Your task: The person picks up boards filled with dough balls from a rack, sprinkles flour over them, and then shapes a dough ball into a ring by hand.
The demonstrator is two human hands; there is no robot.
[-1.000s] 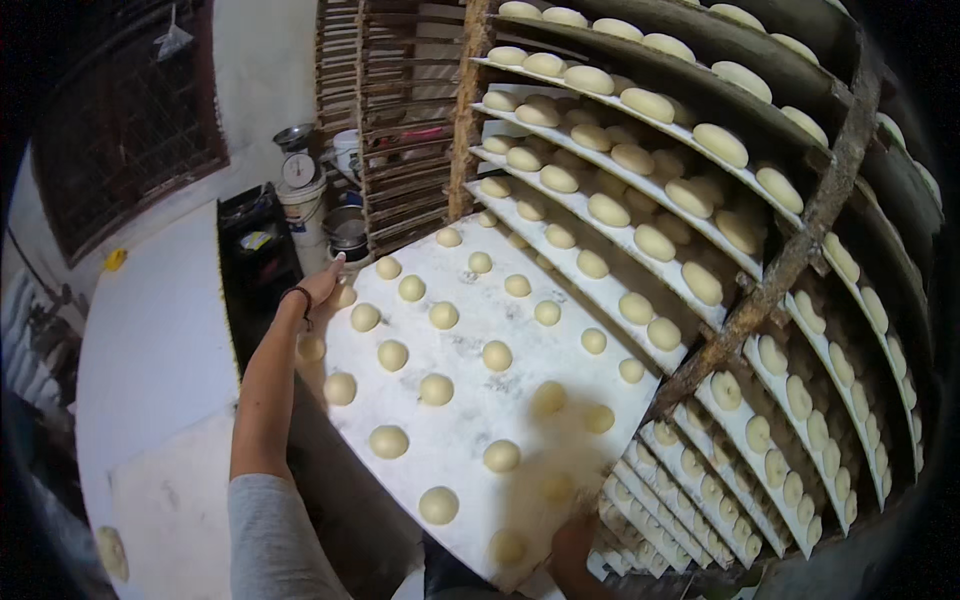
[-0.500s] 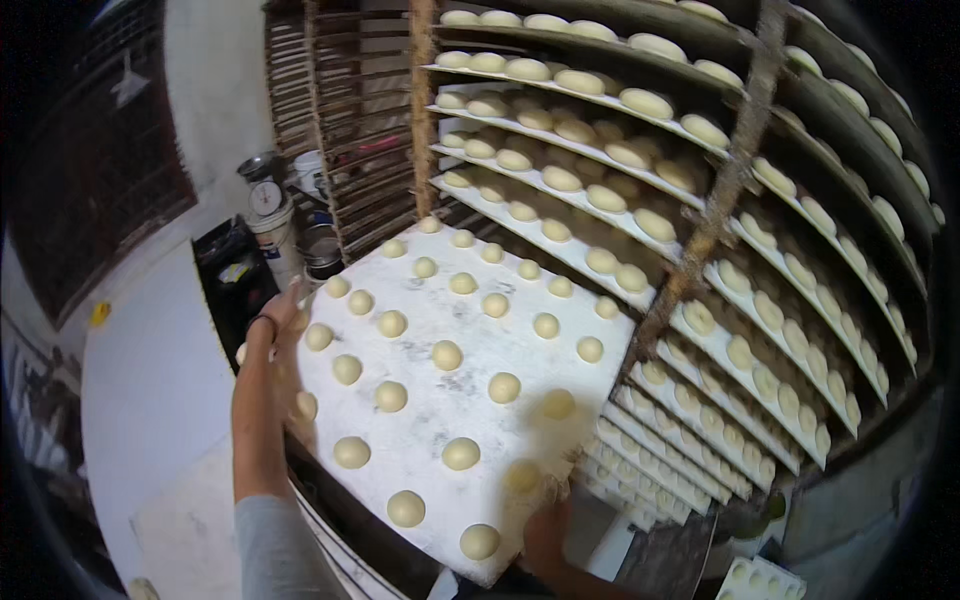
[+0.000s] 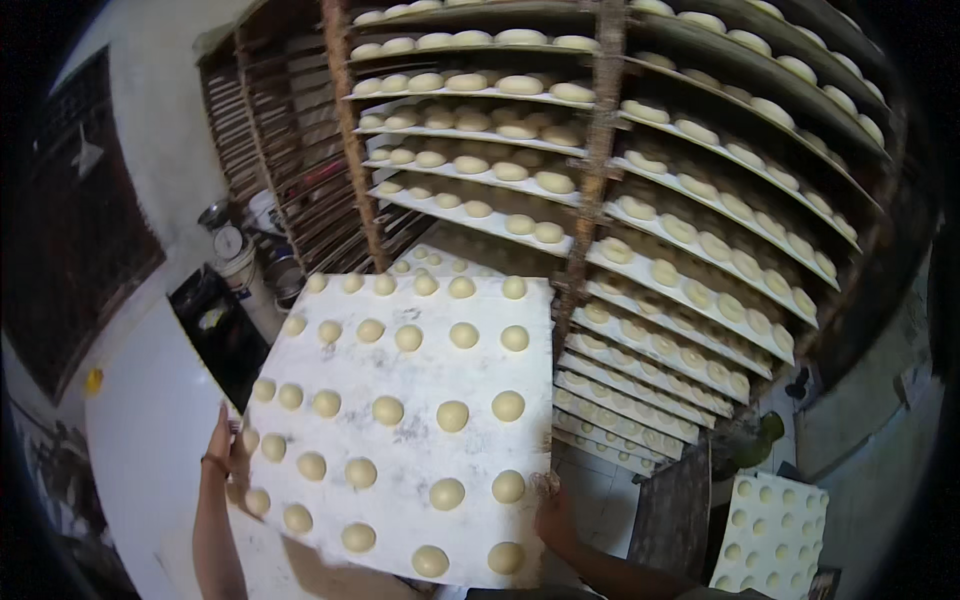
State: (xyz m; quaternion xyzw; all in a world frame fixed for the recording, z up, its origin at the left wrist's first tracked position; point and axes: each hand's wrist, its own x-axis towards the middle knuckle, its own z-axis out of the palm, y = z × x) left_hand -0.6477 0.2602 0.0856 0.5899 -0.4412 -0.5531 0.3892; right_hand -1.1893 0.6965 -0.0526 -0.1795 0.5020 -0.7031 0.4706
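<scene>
A large white, flour-marked board (image 3: 350, 360) spans the lower middle, carrying several rows of round pale dough balls (image 3: 452, 415). My left hand (image 3: 222, 445) is closed on the board's left edge, its fingertips partly hidden. My right hand (image 3: 550, 515) grips the right edge near the bottom. Just behind the board's far edge, another shelf board (image 3: 470, 258) with dough shows inside the wooden rack (image 3: 607, 110).
Rack shelves (image 3: 700, 240) hold many shaped doughs. An unloaded slatted rack (image 3: 270, 140), buckets (image 3: 238, 268), a scale (image 3: 228, 242) and a black crate (image 3: 215, 320) stand back left. A white table (image 3: 130, 460) lies left, another dough-covered board (image 3: 745, 545) low right.
The board I hold has moved back from the rack and turned squarer to me, uncovering a shelf behind it. My left hand is lower and the view has swung right.
</scene>
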